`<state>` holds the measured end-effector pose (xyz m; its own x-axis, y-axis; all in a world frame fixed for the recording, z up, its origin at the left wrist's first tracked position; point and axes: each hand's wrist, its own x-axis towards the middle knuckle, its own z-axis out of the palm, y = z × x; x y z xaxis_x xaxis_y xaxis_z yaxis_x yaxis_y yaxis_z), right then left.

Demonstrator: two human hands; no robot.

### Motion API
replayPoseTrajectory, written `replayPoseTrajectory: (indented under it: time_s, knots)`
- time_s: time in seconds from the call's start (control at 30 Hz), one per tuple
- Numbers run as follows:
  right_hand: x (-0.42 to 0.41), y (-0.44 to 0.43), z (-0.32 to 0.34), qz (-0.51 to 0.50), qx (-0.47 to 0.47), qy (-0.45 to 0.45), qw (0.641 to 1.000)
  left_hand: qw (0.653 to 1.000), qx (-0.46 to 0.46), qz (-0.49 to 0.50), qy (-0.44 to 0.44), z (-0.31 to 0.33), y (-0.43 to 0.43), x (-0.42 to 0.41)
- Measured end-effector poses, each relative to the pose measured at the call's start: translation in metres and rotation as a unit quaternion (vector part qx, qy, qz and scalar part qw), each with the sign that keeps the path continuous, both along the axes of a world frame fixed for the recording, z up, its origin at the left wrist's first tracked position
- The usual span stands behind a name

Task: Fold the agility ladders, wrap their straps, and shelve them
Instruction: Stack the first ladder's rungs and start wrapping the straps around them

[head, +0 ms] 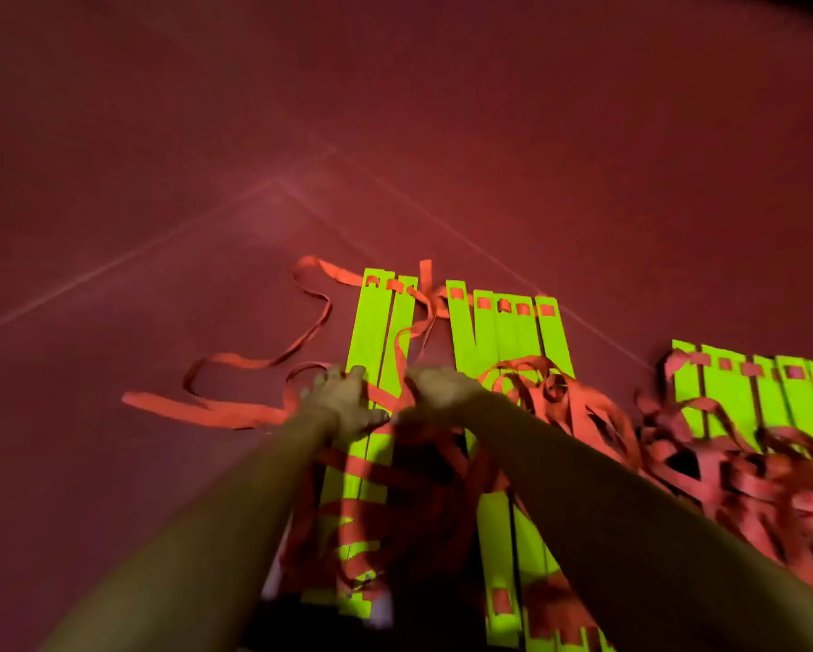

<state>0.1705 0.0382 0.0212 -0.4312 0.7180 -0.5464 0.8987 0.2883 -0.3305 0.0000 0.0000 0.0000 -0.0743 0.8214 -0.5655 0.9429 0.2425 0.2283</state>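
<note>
Leaning over the wrapped bundle (376,331) of yellow-green rungs, I had both arms stretched out to it. My left hand (343,407) lay across its middle, fingers curled over its left edge and thumb laid on its face. That was a closed hold on the bundle, though blur smeared the fingertips. My right hand (437,392) sat just right of the bundle, close against the left thumb, knuckles up. Its fingers were folded under and out of sight, so I could not tell whether they had closed on anything.

The red strap (225,409) crossed the bundle in slanting bands, and its loose tail snaked away to the left over the dark red floor (395,110). The bundle's near end was blurred and in shadow — I could not make out how the strap finished there.

Right of the bundle lay the loose rungs (503,331), side by side. My right forearm hid their middle stretch, and a strap tangle (578,407) covered more. Farther right lay a second ladder (743,392), cut off by the frame edge, its near half buried under a strap heap (771,491). Beyond the bundle, pale floor lines (126,261) met at a corner.
</note>
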Motion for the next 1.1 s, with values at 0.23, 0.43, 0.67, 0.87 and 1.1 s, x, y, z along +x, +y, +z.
replayPoseTrajectory:
  time_s: [0.23,0.43,0.67,0.87,1.1]
  knots:
    - [-0.038,-0.011,-0.043,-0.124,0.005,0.054,0.991,0.975,0.028,0.195,-0.099,-0.022,0.016,-0.002]
    - [-0.037,-0.013,-0.057,-0.299,-0.011,0.157,0.941,0.935,0.018,0.284,-0.213,-0.034,0.019,-0.012]
    - [-0.026,-0.011,-0.060,-0.403,-0.102,0.252,0.874,0.922,-0.061,0.235,-0.303,-0.020,0.005,-0.005]
    - [-0.016,-0.012,-0.053,-0.451,-0.209,0.313,0.809,0.889,-0.074,0.253,-0.375,-0.009,-0.012,0.009]
    - [-0.001,-0.015,-0.050,-0.437,-0.212,0.406,0.774,0.818,-0.067,0.324,-0.471,-0.014,-0.027,0.024]
